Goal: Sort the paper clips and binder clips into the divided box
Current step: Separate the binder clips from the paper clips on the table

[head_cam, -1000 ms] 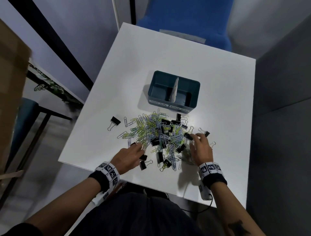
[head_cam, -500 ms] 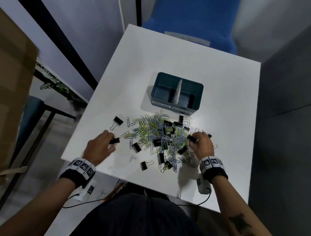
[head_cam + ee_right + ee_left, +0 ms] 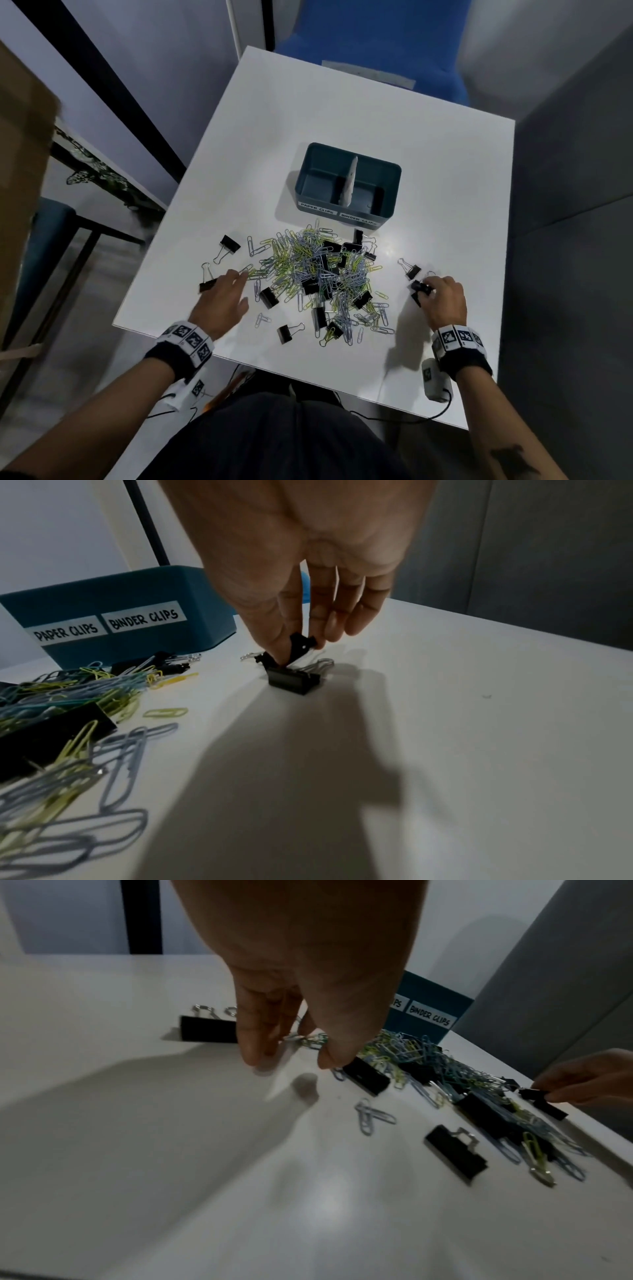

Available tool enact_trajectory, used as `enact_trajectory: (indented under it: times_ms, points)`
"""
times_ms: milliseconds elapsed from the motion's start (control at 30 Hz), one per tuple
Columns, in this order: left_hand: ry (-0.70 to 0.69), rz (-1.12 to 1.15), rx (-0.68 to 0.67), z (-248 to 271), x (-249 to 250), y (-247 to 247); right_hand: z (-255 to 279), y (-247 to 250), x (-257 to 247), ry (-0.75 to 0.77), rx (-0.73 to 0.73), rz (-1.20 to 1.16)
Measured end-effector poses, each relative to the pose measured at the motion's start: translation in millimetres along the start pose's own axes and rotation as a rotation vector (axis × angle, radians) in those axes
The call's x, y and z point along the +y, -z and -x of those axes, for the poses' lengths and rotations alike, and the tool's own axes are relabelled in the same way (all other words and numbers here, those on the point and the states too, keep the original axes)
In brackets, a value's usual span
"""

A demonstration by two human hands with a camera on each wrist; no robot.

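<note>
A teal divided box (image 3: 329, 161) with a white divider (image 3: 350, 181) stands mid-table, labelled PAPER CLIPS on the left and BINDER CLIPS on the right (image 3: 137, 588). In front of it lies a mixed pile of coloured paper clips and black binder clips (image 3: 318, 277). My right hand (image 3: 426, 289) (image 3: 298, 647), right of the pile, pinches a small black binder clip (image 3: 301, 645) between thumb and forefinger, just above another binder clip (image 3: 293, 679) on the table. My left hand (image 3: 241, 286) (image 3: 291, 1058) hovers at the pile's left edge with fingers extended and empty. A binder clip (image 3: 207, 284) lies beside it.
Stray binder clips (image 3: 229, 245) (image 3: 286, 334) (image 3: 412, 272) and paper clips (image 3: 262, 320) lie around the pile on the white table (image 3: 342, 102). A blue chair (image 3: 370, 41) stands behind, a dark partition (image 3: 565, 171) to the right and a cardboard box (image 3: 20, 171) to the left.
My left hand dragged a binder clip from the pile's front out to the left and let it go. My right hand moved rightward away from the pile with a small binder clip.
</note>
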State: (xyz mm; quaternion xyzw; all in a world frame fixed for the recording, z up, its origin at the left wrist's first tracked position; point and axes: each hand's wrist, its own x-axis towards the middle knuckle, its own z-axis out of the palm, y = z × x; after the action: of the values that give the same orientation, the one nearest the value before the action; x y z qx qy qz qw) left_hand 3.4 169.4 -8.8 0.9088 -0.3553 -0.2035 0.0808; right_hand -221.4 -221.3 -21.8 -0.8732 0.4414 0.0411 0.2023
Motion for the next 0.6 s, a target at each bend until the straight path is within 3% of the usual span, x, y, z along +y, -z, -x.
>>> enact_trajectory:
  times_ms: [200,333,600]
  points:
    - [-0.055,-0.018,-0.024,-6,36,-11,19,-9,-18,0.194,0.173,-0.02]
    - [-0.101,-0.005,-0.055,-9,52,-15,25,-15,-50,0.32,0.047,-0.04]
    - [-0.22,0.022,0.061,-49,85,7,1,-21,-99,0.291,-0.149,0.053]
